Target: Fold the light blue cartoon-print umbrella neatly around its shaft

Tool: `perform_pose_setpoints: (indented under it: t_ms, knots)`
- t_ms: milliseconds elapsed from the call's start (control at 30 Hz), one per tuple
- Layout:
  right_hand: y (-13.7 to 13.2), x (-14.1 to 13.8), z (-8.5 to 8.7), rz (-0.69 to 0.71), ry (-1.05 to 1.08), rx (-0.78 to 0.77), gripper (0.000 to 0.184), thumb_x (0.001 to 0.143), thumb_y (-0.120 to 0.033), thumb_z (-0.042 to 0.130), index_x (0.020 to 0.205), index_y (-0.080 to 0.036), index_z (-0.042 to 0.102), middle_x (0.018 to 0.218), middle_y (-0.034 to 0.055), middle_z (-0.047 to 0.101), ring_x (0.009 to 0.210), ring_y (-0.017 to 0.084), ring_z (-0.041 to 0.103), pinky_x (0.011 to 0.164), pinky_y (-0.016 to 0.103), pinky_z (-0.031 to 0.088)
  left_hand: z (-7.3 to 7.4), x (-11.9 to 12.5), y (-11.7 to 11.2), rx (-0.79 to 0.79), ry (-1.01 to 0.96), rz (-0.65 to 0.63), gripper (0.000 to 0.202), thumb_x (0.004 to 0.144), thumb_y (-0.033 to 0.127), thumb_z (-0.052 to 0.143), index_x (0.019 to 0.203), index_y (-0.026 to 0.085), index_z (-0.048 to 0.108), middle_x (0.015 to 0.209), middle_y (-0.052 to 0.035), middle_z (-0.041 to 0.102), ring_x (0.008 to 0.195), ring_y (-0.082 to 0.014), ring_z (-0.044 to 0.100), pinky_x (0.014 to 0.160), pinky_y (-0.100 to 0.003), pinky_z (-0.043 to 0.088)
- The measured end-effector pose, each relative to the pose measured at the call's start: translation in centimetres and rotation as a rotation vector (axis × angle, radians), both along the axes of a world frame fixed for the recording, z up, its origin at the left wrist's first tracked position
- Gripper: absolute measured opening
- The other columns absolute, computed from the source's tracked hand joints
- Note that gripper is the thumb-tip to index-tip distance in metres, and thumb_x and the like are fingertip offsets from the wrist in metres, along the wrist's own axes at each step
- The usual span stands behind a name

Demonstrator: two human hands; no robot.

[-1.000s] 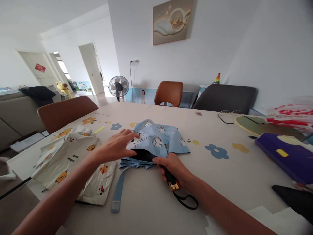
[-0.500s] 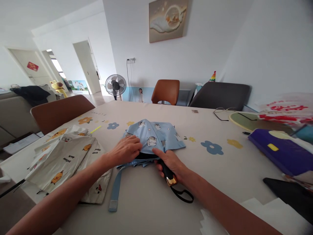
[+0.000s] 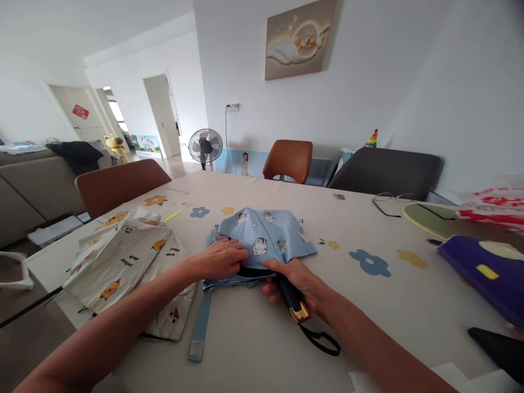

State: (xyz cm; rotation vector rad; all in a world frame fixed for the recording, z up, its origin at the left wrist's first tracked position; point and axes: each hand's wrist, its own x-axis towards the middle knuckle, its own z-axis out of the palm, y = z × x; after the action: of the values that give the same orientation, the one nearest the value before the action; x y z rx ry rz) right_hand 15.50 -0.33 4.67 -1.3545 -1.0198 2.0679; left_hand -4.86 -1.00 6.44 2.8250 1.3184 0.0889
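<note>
A folded blue umbrella (image 3: 262, 240) with cartoon prints lies on the table (image 3: 368, 305) in front of me. My right hand (image 3: 297, 279) is closed around its black handle (image 3: 293, 297), whose gold end and black wrist loop (image 3: 321, 341) stick out toward me. My left hand (image 3: 221, 259) pinches the blue canopy fabric near its lower edge, fingers pressed together. The umbrella's blue closing strap (image 3: 200, 327) trails toward me on the tabletop.
A cream umbrella (image 3: 126, 262) with yellow duck prints lies at left. A purple case (image 3: 483, 273), a green round mat (image 3: 434, 218), glasses (image 3: 388, 199) and a red-printed bag (image 3: 495, 202) sit at right. Brown chairs (image 3: 118, 183) and a dark chair (image 3: 385, 169) ring the table.
My left hand slid back from the top of the blue canopy to its near edge and closed on the fabric. My right hand stayed on the handle.
</note>
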Motion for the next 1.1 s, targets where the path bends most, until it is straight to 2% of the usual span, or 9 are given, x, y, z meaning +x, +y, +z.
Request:
perform_pose_setpoints:
  t_ms: [200,300,433,500,700,867,967,1033,1100]
  knots:
    - [0.1,0.0,-0.2,0.096,-0.142,0.097,0.022,0.071,-0.029,0.063,0.073,-0.013,0.048,0.05,0.0029,0.057,0.047,0.02,0.062,0.035,0.027,0.049,0.6,-0.6,-0.1,-0.194,-0.064,0.01,0.013,0.069,0.016,0.046,0.075,0.019,0.056,0.075,0.0004,0.059,0.07,-0.0149,0.052,0.065,-0.026,0.038]
    - [-0.4,-0.4,-0.1,0.127,-0.219,0.208,0.021,0.072,-0.029,0.061,0.066,-0.016,0.045,0.039,0.0002,0.052,0.032,0.015,0.052,0.029,0.023,0.042,1.0,-2.2,1.1,-0.353,-0.238,0.13,0.016,0.069,0.02,0.046,0.078,0.019,0.059,0.072,0.0015,0.061,0.065,-0.013,0.053,0.059,-0.023,0.038]
    - [-0.8,-0.7,-0.1,0.127,-0.279,0.273,0.023,0.073,-0.027,0.056,0.057,-0.018,0.043,0.032,-0.0015,0.047,0.024,0.01,0.041,0.025,0.02,0.036,0.6,-5.1,3.6,0.051,-0.497,0.606,0.024,0.075,0.031,0.044,0.088,0.017,0.059,0.086,-0.004,0.062,0.078,-0.0174,0.055,0.067,-0.027,0.039]
    - [-0.8,-0.7,-0.1,0.127,-0.277,0.285,0.025,0.074,-0.027,0.056,0.054,-0.018,0.042,0.032,-0.0017,0.046,0.024,0.01,0.04,0.026,0.02,0.036,-0.3,-6.1,4.6,0.101,-0.565,0.721,0.031,0.075,0.038,0.046,0.091,0.016,0.059,0.088,-0.0058,0.062,0.08,-0.0187,0.054,0.068,-0.029,0.039]
    - [-0.9,-0.5,-0.2,0.112,-0.286,0.282,0.029,0.073,-0.031,0.056,0.052,-0.017,0.042,0.033,-0.0011,0.047,0.025,0.009,0.04,0.025,0.02,0.035,-1.9,-7.0,5.5,-0.216,-0.925,0.642,0.036,0.07,0.05,0.053,0.075,0.015,0.057,0.068,0.0001,0.055,0.065,-0.013,0.049,0.06,-0.024,0.036]
    - [-1.0,-0.5,-0.3,0.076,-0.262,0.267,0.025,0.072,-0.03,0.058,0.056,-0.017,0.043,0.032,-0.0022,0.047,0.025,0.009,0.04,0.025,0.019,0.035,-1.9,-7.7,5.4,-0.255,-0.788,0.618,0.042,0.069,0.057,0.051,0.068,0.015,0.056,0.065,0.0013,0.051,0.066,-0.0136,0.046,0.062,-0.025,0.035]
    - [-0.9,-0.3,-0.6,0.084,-0.239,0.255,0.025,0.071,-0.031,0.06,0.058,-0.017,0.044,0.033,-0.0024,0.048,0.025,0.009,0.04,0.025,0.019,0.036,-2.2,-8.7,5.6,-0.362,-0.84,0.614,0.043,0.066,0.058,0.053,0.068,0.015,0.053,0.062,0.0017,0.05,0.065,-0.0137,0.047,0.062,-0.026,0.036]
    - [-0.8,-0.3,-0.8,0.096,-0.231,0.261,0.024,0.071,-0.031,0.06,0.06,-0.016,0.045,0.033,-0.0027,0.048,0.025,0.009,0.04,0.025,0.019,0.036,-2.2,-9.3,5.7,-0.442,-0.894,0.61,0.042,0.065,0.056,0.055,0.071,0.015,0.053,0.066,0.0006,0.053,0.067,-0.0147,0.049,0.064,-0.026,0.039]
    - [-0.7,-0.2,-0.9,0.105,-0.227,0.276,0.023,0.072,-0.03,0.059,0.06,-0.016,0.046,0.032,-0.0028,0.047,0.025,0.009,0.04,0.025,0.019,0.036,-1.8,-9.4,5.6,-0.385,-0.824,0.644,0.036,0.063,0.049,0.058,0.072,0.014,0.052,0.073,-0.0021,0.057,0.074,-0.0175,0.052,0.068,-0.029,0.04]
